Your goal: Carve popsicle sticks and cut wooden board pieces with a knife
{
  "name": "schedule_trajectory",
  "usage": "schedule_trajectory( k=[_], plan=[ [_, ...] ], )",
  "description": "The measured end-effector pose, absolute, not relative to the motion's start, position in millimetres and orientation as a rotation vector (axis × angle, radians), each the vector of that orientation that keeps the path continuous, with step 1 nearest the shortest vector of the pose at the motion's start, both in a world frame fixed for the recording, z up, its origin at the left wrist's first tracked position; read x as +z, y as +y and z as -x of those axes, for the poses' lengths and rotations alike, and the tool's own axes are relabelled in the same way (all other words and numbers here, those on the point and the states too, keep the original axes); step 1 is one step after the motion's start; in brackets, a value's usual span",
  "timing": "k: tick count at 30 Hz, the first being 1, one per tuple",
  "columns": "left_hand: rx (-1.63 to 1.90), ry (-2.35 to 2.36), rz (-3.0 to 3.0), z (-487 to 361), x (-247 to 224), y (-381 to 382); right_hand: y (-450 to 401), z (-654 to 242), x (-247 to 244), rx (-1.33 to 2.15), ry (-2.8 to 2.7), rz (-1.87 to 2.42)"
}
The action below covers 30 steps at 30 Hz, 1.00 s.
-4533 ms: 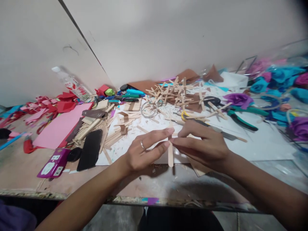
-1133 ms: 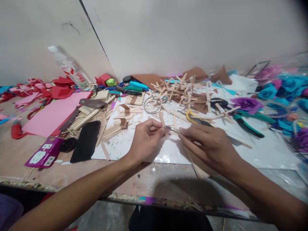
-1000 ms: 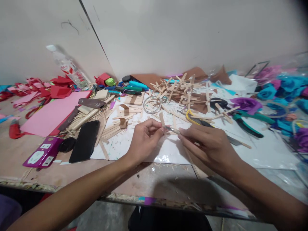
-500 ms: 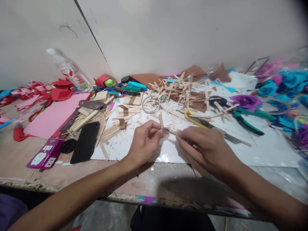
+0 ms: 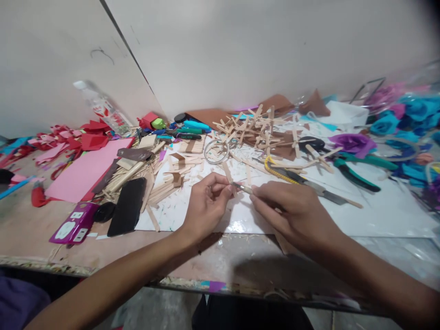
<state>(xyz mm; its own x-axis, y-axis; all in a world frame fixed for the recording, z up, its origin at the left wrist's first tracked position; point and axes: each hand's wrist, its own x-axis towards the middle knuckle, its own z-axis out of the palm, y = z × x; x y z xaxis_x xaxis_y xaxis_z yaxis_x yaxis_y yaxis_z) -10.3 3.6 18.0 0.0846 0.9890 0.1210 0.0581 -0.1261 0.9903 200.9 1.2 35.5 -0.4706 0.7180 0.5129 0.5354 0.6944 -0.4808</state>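
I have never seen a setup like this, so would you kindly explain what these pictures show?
There is no robot here: these are a person's own bare hands. One camera, worn on the head, looks forward and down, so the person's left is on the picture's left.

The left hand pinches a flat wooden stick. The right hand holds a slim tool, its tip at the stick; the exact contact is too small to tell.

Below them, a white sheet lies on the table. Around are a phone, pink paper, green-handled pliers and more sticks. A bottle is near the wall.
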Motion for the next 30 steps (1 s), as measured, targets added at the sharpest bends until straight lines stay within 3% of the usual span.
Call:
schedule_trajectory(
  k=[6,13,19,30],
  plan=[
    [1.239,1.129,-1.369,7.5,20.2,2.1,8.5,-207.7,36.5,0.678,-2.02,0.977],
    [1.242,1.15,-1.383,7.9,20.5,1.3,1.1,-199.4,34.2,0.28,-2.155,0.903],
    [1.285,1.125,-1.307,4.7,24.1,6.4,6.8,-203.8,38.7,0.509,-2.063,0.989],
    [1.256,1.222,-1.022,1.4,16.8,19.5,7.3,-198.4,33.6,0.512,-2.091,1.195]
  ],
)
